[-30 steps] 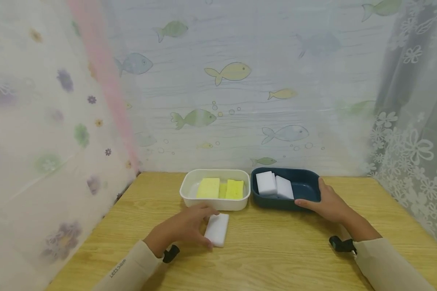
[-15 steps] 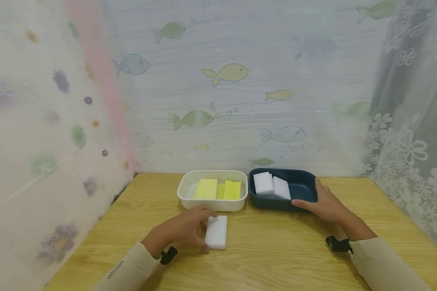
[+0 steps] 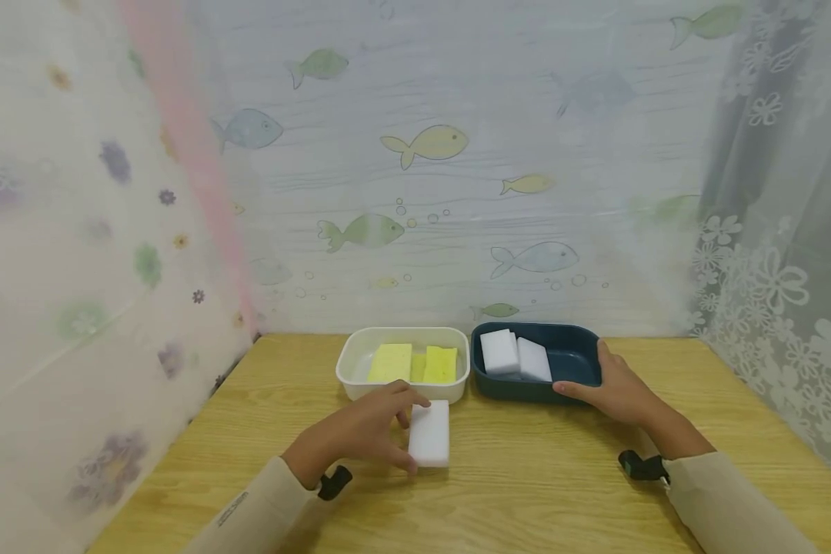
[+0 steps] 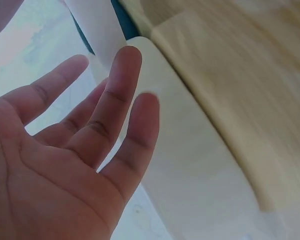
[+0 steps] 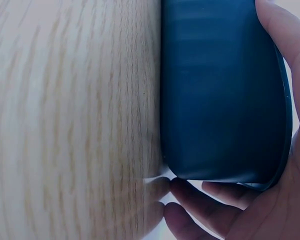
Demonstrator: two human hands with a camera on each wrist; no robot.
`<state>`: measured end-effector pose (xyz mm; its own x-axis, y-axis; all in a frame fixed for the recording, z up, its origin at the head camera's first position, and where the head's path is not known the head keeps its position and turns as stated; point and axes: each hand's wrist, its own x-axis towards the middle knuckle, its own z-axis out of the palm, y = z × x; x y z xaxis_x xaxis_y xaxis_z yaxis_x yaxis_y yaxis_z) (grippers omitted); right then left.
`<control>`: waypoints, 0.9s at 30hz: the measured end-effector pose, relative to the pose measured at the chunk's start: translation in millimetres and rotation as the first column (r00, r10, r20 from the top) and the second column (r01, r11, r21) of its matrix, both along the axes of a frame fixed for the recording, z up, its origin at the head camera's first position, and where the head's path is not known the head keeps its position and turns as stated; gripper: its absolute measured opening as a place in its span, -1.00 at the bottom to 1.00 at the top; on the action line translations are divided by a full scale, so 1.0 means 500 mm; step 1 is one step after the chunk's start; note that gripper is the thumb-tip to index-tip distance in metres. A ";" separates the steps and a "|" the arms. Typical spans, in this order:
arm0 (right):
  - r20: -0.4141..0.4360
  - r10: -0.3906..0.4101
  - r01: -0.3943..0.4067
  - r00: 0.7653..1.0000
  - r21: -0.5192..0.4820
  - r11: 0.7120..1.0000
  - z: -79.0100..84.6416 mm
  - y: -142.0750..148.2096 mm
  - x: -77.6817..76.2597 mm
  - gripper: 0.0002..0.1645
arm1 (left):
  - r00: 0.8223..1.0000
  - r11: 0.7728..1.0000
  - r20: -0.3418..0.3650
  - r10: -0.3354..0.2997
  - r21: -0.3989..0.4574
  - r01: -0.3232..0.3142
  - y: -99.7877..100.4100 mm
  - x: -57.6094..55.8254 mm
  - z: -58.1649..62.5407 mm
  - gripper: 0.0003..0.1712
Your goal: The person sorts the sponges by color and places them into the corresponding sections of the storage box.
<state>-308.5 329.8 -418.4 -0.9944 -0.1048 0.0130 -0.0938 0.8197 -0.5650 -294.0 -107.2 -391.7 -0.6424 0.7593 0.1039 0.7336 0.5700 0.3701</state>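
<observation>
A white sponge block [image 3: 430, 435] is pinched between the thumb and fingers of my left hand [image 3: 363, 427], in front of the white container [image 3: 450, 394]. In the left wrist view the sponge [image 4: 97, 27] shows at the top, beyond spread fingers [image 4: 125, 70]. My right hand [image 3: 626, 388] grips the right end of the dark blue container [image 3: 526, 391]. Its thumb lies along the near rim while the other fingers wrap the end wall, as the right wrist view shows too. Two white sponge blocks [image 3: 500, 352] lean in the left part of the dark blue container.
Yellow sponge pieces [image 3: 391, 362] lie inside the white container. Both containers stand side by side at the back of a wooden table [image 3: 526, 492], before a fish-print curtain [image 3: 429, 192]. More patterned sheeting hangs at the left and right.
The left hand has closed on the white sponge and moved it right and up toward the containers. The right hand keeps its grip on the dark blue container.
</observation>
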 end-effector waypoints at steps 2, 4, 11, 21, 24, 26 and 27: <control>-0.005 -0.001 0.001 1.000 0.002 1.000 -0.001 -0.001 0.000 0.47 | 1.000 1.000 0.009 0.001 0.000 -0.001 0.009 0.000 0.005 -0.03; -0.009 -0.001 0.001 1.000 0.004 1.000 -0.002 -0.001 0.000 0.47 | 1.000 1.000 0.016 0.013 -0.006 -0.012 0.017 0.000 0.010 -0.05; -0.011 0.001 -0.001 1.000 0.004 1.000 0.002 -0.001 0.002 0.47 | 0.999 1.000 -0.044 0.027 0.012 -0.027 0.043 -0.003 0.023 -0.13; -0.016 0.002 -0.002 1.000 0.006 1.000 -0.002 0.000 -0.001 0.47 | 0.988 0.999 -0.156 0.022 0.051 -0.014 0.068 -0.017 0.039 -0.19; -0.018 -0.001 0.002 1.000 0.010 1.000 0.000 0.000 0.000 0.47 | 0.984 0.998 -0.178 0.022 0.066 -0.011 0.076 -0.022 0.043 -0.21; -0.019 -0.001 0.001 1.000 0.012 1.000 0.002 -0.001 0.001 0.48 | 0.982 0.997 -0.186 0.021 0.076 -0.006 0.083 -0.026 0.045 -0.22; -0.019 -0.001 0.001 1.000 0.013 1.000 0.003 -0.002 0.002 0.48 | 0.982 0.997 -0.189 0.017 0.082 -0.002 0.087 -0.027 0.046 -0.23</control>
